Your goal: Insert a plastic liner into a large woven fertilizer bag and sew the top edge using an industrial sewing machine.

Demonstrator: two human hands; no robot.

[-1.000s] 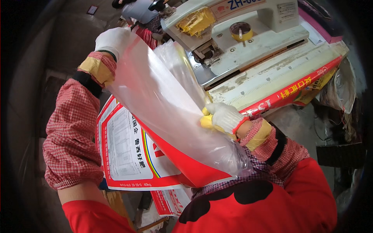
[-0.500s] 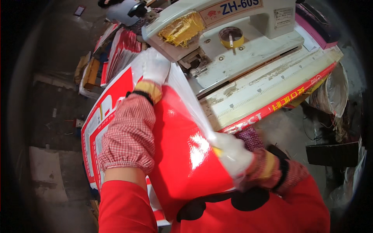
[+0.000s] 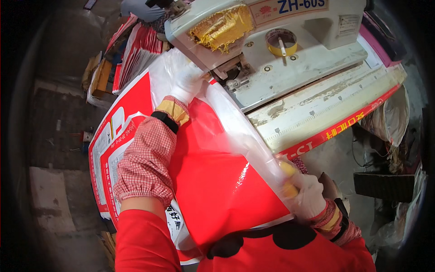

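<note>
A glossy red and white printed plastic sack (image 3: 217, 195) lies across my lap, its pale top edge running along the front of a grey industrial sewing machine (image 3: 312, 59). My left hand (image 3: 186, 84), in a white glove, rests on the sack's edge close to the machine's needle end; its fingers blend into the white plastic and are hard to make out. My right hand (image 3: 306, 190), in a white glove with yellow fingertips, is closed on the sack's near right corner. Part of the edge between the hands is smeared by motion.
A roll of yellow tape (image 3: 281, 43) with a white stick in it sits on the machine bed. The worn pale work surface (image 3: 294, 118) has a red printed front strip. A stack of red and white sacks (image 3: 138, 54) stands at the far left, beside a brown carton (image 3: 103, 80).
My right hand has moved right and slightly down, with the sack's corner. The sack's pale edge strip shows wider. My left hand stays near the needle end, and the whole view has shifted slightly.
</note>
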